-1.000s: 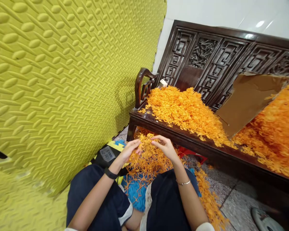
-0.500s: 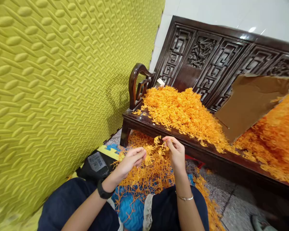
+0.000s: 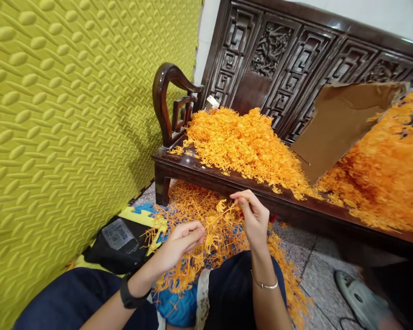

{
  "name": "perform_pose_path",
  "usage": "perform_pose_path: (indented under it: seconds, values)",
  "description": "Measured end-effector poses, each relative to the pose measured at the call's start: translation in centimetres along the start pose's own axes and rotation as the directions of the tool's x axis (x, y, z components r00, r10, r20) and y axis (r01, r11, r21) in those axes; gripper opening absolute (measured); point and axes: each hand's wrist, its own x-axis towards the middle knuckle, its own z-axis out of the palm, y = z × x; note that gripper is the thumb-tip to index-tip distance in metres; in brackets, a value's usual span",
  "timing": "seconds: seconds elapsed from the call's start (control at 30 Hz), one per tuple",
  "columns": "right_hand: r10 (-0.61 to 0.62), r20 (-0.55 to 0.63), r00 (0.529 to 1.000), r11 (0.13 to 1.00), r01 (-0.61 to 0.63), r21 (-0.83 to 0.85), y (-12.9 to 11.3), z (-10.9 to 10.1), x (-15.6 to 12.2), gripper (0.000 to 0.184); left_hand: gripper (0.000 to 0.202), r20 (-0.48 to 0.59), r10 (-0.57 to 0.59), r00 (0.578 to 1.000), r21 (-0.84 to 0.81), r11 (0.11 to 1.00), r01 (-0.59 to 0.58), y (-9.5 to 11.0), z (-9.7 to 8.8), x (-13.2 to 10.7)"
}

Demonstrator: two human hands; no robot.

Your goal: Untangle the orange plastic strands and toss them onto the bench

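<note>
Between my hands stretches a thin, branching orange plastic sprue [image 3: 216, 221] with small spidery pieces on it. My left hand [image 3: 186, 238] is closed, pinching its near left end between thumb and fingers. At the far right end, my right hand [image 3: 253, 214] grips it between thumb and forefinger. One small orange piece [image 3: 221, 206] stands out from the middle of the sprue. Below both hands, a tangled heap of thin orange sprues [image 3: 192, 197] spreads over the floor and up to my lap. The exact shape of the pieces is too small to make out.
A dark carved wooden bench [image 3: 206, 173] bears a pile of small orange pieces [image 3: 241, 142]. Cardboard [image 3: 344, 123] divides it from a larger orange heap [image 3: 395, 169]. A yellow foam mat [image 3: 72, 128] stands at left, above a black bag [image 3: 119, 243]. Another person's shoe [image 3: 358, 293] is at right.
The view has shifted, so the bench appears further left. Both hands keep hold of the sprue, and my left hand sits slightly lower relative to the right. A shoe at right shows more fully.
</note>
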Motion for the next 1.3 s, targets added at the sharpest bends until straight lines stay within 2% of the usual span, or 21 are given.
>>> perform_pose_path:
  seconds: [0.23, 0.33, 0.37, 0.4, 0.47, 0.53, 0.57, 0.63, 0.7, 0.8, 0.83, 0.87, 0.9, 0.93, 0.97, 1.0, 1.03, 1.07, 1.13, 1.2, 1.3]
  values:
    - [0.056, -0.145, 0.988, 0.998, -0.056, 0.002, -0.3, 1.6, -0.3, 0.022, 0.043, -0.058, -0.007, 0.998, -0.116, 0.993, 0.000, -0.3, 1.2, 0.3]
    - [0.065, -0.230, 0.971, 0.998, -0.067, 0.001, 0.7, 0.6, 0.4, 0.022, 0.044, -0.074, -0.042, 0.996, -0.154, 0.988, 0.030, -0.1, 1.4, -0.1]
    - [0.062, -0.317, 0.946, 0.998, -0.063, 0.008, 1.4, -0.5, 0.8, 0.022, 0.044, -0.083, -0.059, 0.995, -0.160, 0.986, 0.045, 0.0, 1.4, -0.4]
    - [0.059, -0.430, 0.901, 0.998, -0.051, 0.031, 2.2, -1.9, 1.2, 0.021, 0.044, -0.100, -0.069, 0.993, -0.161, 0.986, 0.052, 0.2, 1.3, -0.7]
    - [0.049, -0.668, 0.743, 0.994, 0.029, 0.106, 3.6, -5.4, 1.8, 0.018, 0.045, -0.152, -0.063, 0.986, -0.148, 0.988, 0.040, 0.7, 1.0, -1.3]
    - [0.018, -0.749, 0.662, 0.980, 0.136, 0.144, 4.1, -8.6, 2.0, 0.016, 0.044, -0.210, -0.022, 0.977, -0.110, 0.994, -0.001, 1.2, 0.6, -1.5]
    - [-0.012, -0.764, 0.645, 0.975, 0.176, 0.134, 3.8, -9.7, 1.9, 0.016, 0.044, -0.234, 0.004, 0.972, -0.086, 0.996, -0.025, 1.3, 0.4, -1.5]
    - [-0.103, -0.770, 0.629, 0.971, 0.232, 0.059, 2.5, -10.7, 1.7, 0.017, 0.044, -0.256, 0.045, 0.966, -0.040, 0.998, -0.057, 1.4, 0.1, -1.2]
    - [-0.219, -0.783, 0.582, 0.959, 0.276, -0.063, 0.8, -10.3, 1.9, 0.020, 0.042, -0.254, 0.063, 0.965, 0.004, 0.998, -0.064, 1.1, -0.2, -0.7]
    - [-0.420, -0.801, 0.427, 0.905, 0.261, -0.336, 0.0, -9.3, 4.3, 0.024, 0.040, -0.236, 0.072, 0.969, 0.083, 0.995, -0.054, 0.3, -0.5, -0.2]
    - [-0.469, -0.771, 0.431, 0.883, 0.222, -0.413, 0.4, -9.1, 5.6, 0.027, 0.039, -0.237, 0.082, 0.968, 0.107, 0.993, -0.057, 0.0, -0.6, -0.1]
    - [-0.492, -0.713, 0.500, 0.864, 0.178, -0.472, 1.2, -9.1, 6.9, 0.031, 0.038, -0.235, 0.095, 0.967, 0.126, 0.990, -0.067, -0.2, -0.7, 0.0]
    - [-0.471, -0.619, 0.628, 0.850, 0.135, -0.509, 2.2, -9.2, 8.1, 0.037, 0.038, -0.233, 0.109, 0.966, 0.141, 0.987, -0.078, -0.4, -0.7, 0.0]
    - [-0.396, -0.482, 0.781, 0.839, 0.095, -0.535, 3.4, -9.4, 9.0, 0.044, 0.037, -0.231, 0.122, 0.965, 0.153, 0.984, -0.088, -0.5, -0.7, 0.1]
    - [-0.292, -0.353, 0.889, 0.831, 0.053, -0.554, 4.6, -9.5, 9.5, 0.051, 0.037, -0.229, 0.131, 0.965, 0.163, 0.982, -0.095, -0.5, -0.8, 0.1]
    - [-0.199, -0.252, 0.947, 0.824, 0.023, -0.567, 5.8, -9.5, 9.6, 0.059, 0.037, -0.231, 0.138, 0.963, 0.171, 0.980, -0.099, -0.5, -0.8, 0.1]
    - [-0.139, -0.199, 0.970, 0.825, 0.002, -0.565, 6.7, -9.5, 9.2, 0.064, 0.037, -0.238, 0.143, 0.961, 0.179, 0.979, -0.101, -0.4, -0.9, 0.1]
    - [-0.111, -0.195, 0.974, 0.838, -0.013, -0.545, 7.5, -9.3, 8.5, 0.064, 0.037, -0.247, 0.147, 0.958, 0.186, 0.977, -0.102, -0.3, -1.0, 0.1]
    - [-0.077, -0.243, 0.967, 0.898, -0.038, -0.438, 8.1, -8.7, 6.6, 0.056, 0.037, -0.273, 0.161, 0.948, 0.196, 0.975, -0.109, 0.0, -1.1, 0.1]
    - [0.009, -0.270, 0.963, 0.960, -0.084, -0.268, 7.5, -7.9, 4.8, 0.041, 0.038, -0.305, 0.181, 0.935, 0.198, 0.972, -0.124, 0.3, -1.2, 0.1]
    - [0.105, -0.223, 0.969, 0.991, -0.121, -0.062, 5.1, -6.7, 3.5, 0.025, 0.040, -0.340, 0.198, 0.919, 0.200, 0.970, -0.135, 0.6, -1.3, 0.1]
